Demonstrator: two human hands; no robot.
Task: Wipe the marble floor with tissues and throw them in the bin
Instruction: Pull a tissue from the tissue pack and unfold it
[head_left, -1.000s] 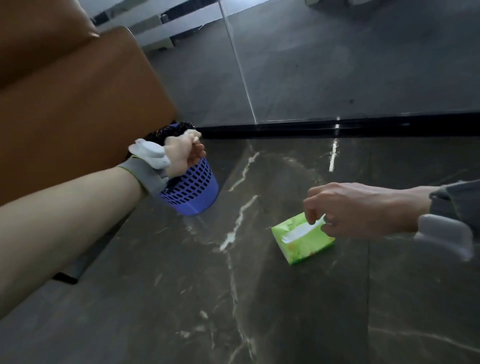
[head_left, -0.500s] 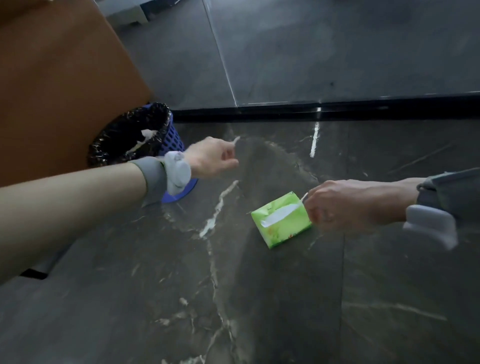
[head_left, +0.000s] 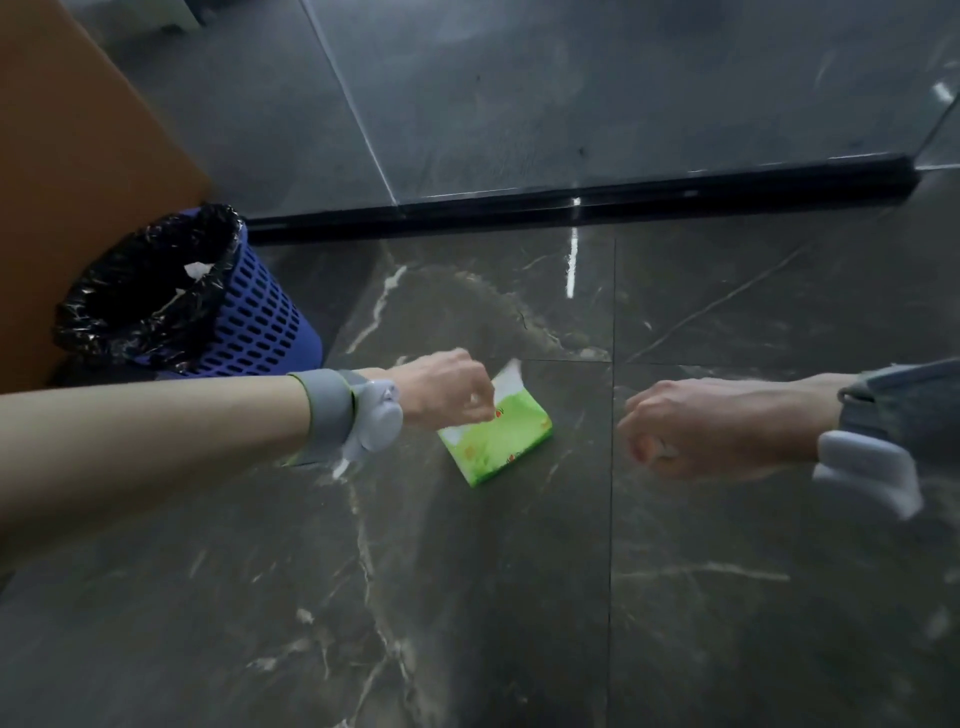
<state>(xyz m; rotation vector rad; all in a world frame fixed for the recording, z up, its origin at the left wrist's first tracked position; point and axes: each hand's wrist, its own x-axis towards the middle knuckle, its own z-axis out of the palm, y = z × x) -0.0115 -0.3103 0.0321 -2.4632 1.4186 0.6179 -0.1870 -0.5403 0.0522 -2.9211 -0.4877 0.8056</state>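
near the middle of the marble floor (head_left: 467, 597), fingertips (head_left: 483, 410) of the left hand (head_left: 447, 387) pinch a thin white tissue (head_left: 510, 375) rising from a soft, glossy green pack (head_left: 498, 441), likely to pull a fresh sheet for wiping. the right hand (head_left: 722, 426), near the pack, curls into a fist; whether it holds anything, i cannot tell. toward the floor's far left edge stands a blue slotted plastic bin (head_left: 265, 322) with a crinkly black liner (head_left: 145, 291) and a white scrap inside.

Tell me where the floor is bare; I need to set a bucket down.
Bare marble floor lies nearer the camera than both arms, and beyond the right hand up to the black threshold. Crowded: bin, left hand and tissue pack cluster at left centre.
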